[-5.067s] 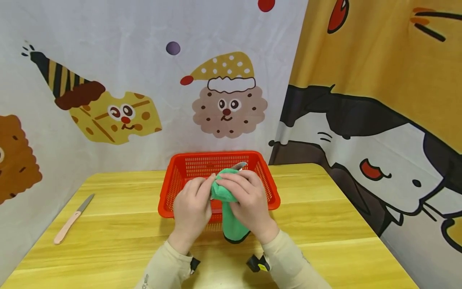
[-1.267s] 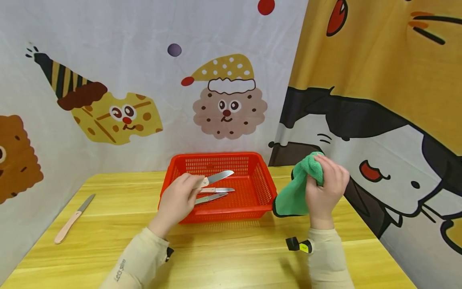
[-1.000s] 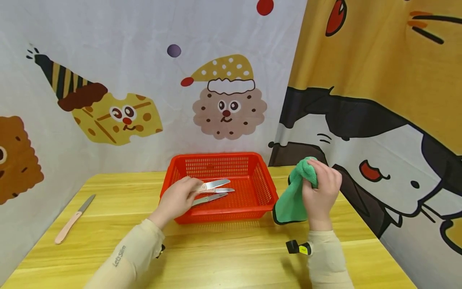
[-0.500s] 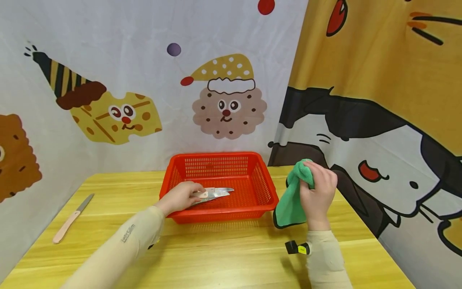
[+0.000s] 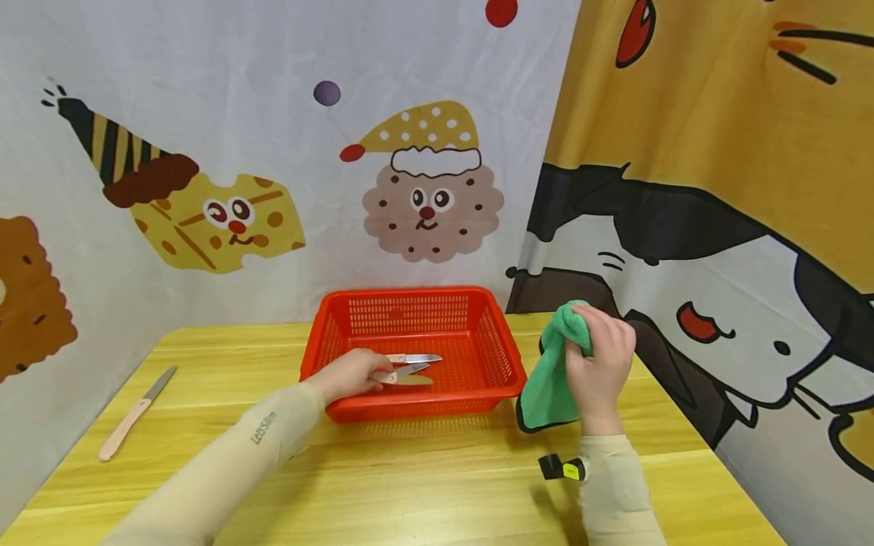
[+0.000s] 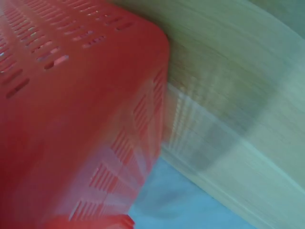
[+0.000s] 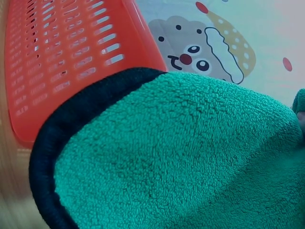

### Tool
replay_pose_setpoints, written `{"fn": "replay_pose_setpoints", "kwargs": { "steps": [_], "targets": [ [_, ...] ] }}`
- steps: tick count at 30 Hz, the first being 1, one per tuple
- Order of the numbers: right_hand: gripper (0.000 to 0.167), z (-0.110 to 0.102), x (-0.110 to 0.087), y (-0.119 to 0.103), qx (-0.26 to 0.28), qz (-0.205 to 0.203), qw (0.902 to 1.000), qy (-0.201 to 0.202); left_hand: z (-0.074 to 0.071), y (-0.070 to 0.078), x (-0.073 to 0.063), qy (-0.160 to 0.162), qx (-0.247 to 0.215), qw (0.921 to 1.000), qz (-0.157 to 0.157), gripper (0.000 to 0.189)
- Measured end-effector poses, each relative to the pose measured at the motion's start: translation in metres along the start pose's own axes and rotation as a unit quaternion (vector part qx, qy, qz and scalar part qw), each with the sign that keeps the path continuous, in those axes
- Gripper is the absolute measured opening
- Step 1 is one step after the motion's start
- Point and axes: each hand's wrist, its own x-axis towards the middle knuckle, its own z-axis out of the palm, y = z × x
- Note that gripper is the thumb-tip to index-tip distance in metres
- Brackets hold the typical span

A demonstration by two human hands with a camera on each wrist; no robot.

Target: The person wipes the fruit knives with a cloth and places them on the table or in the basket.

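In the head view my left hand (image 5: 351, 374) reaches into the red plastic basket (image 5: 505, 356) and pinches a knife (image 5: 415, 380) by its pale handle, low near the basket floor. Just behind that blade lies a second knife (image 5: 413, 369), its handle end hidden. A third knife (image 5: 422, 358) rests farther back in the basket. My right hand (image 5: 604, 360) grips a bunched green cloth (image 5: 551, 387) with a dark edge, which hangs down just right of the basket. The right wrist view is largely filled by the cloth (image 7: 176, 152). Neither hand's hold shows in the left wrist view.
Another knife (image 5: 139, 413) with a pale handle lies on the wooden table (image 5: 437, 485) at the left. Behind the table hangs a white curtain (image 5: 273, 45) with cartoon prints, and an orange printed one (image 5: 717, 98) covers the right side.
Earlier both hands held the green cloth round a knife above the basket. Since then my right hand has carried the cloth rightward, and my left hand has lowered the knife into the basket.
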Motion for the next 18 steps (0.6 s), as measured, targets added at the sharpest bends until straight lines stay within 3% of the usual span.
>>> {"fn": "replay_pose_setpoints", "kwargs": {
  "steps": [7,18],
  "targets": [
    [0.033,0.0,-0.0001,0.0002,0.0,0.002,1.0,-0.004,0.0012,0.0048,0.0035,-0.033,-0.002,0.9986,-0.04,0.023],
    [0.033,-0.0007,-0.0002,-0.001,0.0,-0.001,0.9999,-0.015,0.0025,0.0077,0.0041,-0.044,0.012,0.996,-0.077,0.027]
  ]
}}
